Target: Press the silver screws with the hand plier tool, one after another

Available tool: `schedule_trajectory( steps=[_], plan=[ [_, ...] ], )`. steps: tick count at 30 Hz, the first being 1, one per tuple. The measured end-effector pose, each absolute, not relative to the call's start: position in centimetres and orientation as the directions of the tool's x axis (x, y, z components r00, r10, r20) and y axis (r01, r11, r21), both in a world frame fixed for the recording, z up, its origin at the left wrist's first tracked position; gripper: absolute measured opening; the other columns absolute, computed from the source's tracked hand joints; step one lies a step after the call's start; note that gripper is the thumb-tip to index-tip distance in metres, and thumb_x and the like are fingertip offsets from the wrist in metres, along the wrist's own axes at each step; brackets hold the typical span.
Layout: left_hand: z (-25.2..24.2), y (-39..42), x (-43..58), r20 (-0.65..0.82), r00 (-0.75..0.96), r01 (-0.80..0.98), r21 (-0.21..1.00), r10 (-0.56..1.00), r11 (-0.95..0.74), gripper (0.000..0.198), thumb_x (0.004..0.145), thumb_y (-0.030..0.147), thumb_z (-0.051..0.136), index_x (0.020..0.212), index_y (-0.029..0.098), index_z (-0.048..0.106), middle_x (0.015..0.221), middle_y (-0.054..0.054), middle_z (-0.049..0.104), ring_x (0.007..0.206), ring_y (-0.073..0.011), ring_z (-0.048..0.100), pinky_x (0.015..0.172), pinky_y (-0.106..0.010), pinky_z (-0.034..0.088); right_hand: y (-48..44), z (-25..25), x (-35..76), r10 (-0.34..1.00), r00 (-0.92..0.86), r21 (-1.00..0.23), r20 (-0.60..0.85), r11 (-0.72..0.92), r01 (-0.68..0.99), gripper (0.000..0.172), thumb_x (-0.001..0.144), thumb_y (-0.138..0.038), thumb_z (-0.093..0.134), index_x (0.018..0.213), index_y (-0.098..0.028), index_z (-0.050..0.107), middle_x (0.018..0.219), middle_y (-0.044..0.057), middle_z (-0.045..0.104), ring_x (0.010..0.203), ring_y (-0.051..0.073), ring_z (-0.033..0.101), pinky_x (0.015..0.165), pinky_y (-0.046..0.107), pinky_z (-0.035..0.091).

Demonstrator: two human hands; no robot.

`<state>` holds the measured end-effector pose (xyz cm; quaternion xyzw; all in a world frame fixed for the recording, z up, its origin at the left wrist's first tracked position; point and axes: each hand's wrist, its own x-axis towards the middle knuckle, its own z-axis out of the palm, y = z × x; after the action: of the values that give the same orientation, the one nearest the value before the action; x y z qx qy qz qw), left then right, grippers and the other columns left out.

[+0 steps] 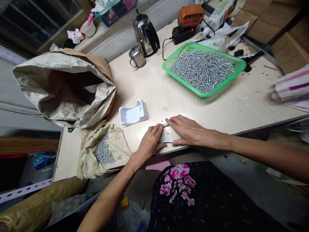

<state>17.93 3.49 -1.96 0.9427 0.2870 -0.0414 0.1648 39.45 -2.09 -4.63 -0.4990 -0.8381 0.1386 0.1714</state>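
At six o'clock on the table (pixel 212 112): a flat piece (pixel 166 134), between both hands, partly covered by them.
Left hand (pixel 152 138): fingers pressed together over its nine o'clock end, thumb apart.
Right hand (pixel 187 129): fingers close together, thumb spread away, spanning the three o'clock end.
Flat piece: probably light and stiff, perhaps slick; material I can't tell.
Edges: best gripped at twelve and six o'clock.

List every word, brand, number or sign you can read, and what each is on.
"20V": on the orange battery.
Smaller print beside it: too small to read.
White container with a coloured label: too blurred to read.
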Motion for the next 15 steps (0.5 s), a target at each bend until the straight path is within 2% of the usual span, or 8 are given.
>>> schedule_trajectory(
  steps=[2, 5, 9, 11, 15],
  plan=[
    [-1.7, 3.6, 18.1, -0.182, 0.815, 0.580, 0.261, 0.551, -0.772, 0.078, 0.078, 0.033, 0.077, 0.142, 0.012, 0.038, 0.134, -0.018, 0.053, 0.117, -0.0309, 0.050, 0.100, -0.046, 0.047, -2.4, -4.4, 39.5, 0.908, -0.403, -0.352, 0.117, 0.418, 0.838, 0.064, 0.078, -0.049, 0.071, 0.125, -0.012, 0.049, 0.116, 0.018, 0.058, 0.104, 0.031, 0.051, 0.085, 0.042, 0.044],
    [-1.7, 3.5, 18.5, -0.174, 0.779, 0.626, 0.261, 0.602, -0.735, 0.062, 0.081, 0.037, 0.074, 0.134, 0.017, 0.049, 0.114, -0.012, 0.060, 0.105, -0.0279, 0.054, 0.090, -0.043, 0.050, -2.8, -4.2, 38.9, 0.905, -0.410, -0.254, 0.115, 0.426, 0.868, 0.037, 0.087, -0.039, 0.061, 0.112, -0.013, 0.055, 0.106, 0.015, 0.059, 0.097, 0.029, 0.050, 0.083, 0.041, 0.041],
    [-2.1, 3.0, 18.7, -0.143, 0.728, 0.680, 0.268, 0.670, -0.682, 0.045, 0.082, 0.037, 0.074, 0.120, 0.018, 0.060, 0.100, -0.008, 0.061, 0.096, -0.0257, 0.054, 0.081, -0.038, 0.050, -2.9, -4.8, 37.9, 0.904, -0.409, -0.180, 0.127, 0.426, 0.886, 0.016, 0.091, -0.022, 0.051, 0.104, -0.015, 0.056, 0.098, 0.012, 0.060, 0.090, 0.026, 0.049, 0.078, 0.039, 0.036],
    [-2.3, 2.7, 18.7, -0.137, 0.720, 0.687, 0.278, 0.680, -0.671, 0.036, 0.084, 0.035, 0.071, 0.116, 0.019, 0.062, 0.097, -0.007, 0.062, 0.094, -0.0251, 0.053, 0.079, -0.037, 0.049, -2.9, -5.3, 37.7, 0.888, -0.439, -0.208, 0.135, 0.459, 0.864, 0.012, 0.091, -0.014, 0.046, 0.098, -0.017, 0.056, 0.094, 0.009, 0.060, 0.087, 0.024, 0.048, 0.077, 0.037, 0.035],
    [-2.4, 2.4, 18.6, -0.141, 0.733, 0.674, 0.291, 0.666, -0.679, 0.017, 0.092, 0.033, 0.061, 0.102, 0.020, 0.067, 0.090, -0.006, 0.062, 0.090, -0.0235, 0.054, 0.078, -0.036, 0.047, -3.0, -5.7, 37.5, 0.858, -0.493, -0.277, 0.146, 0.514, 0.812, 0.018, 0.093, -0.008, 0.041, 0.087, -0.019, 0.055, 0.087, 0.006, 0.060, 0.081, 0.020, 0.048, 0.073, 0.034, 0.033]
  ],
)
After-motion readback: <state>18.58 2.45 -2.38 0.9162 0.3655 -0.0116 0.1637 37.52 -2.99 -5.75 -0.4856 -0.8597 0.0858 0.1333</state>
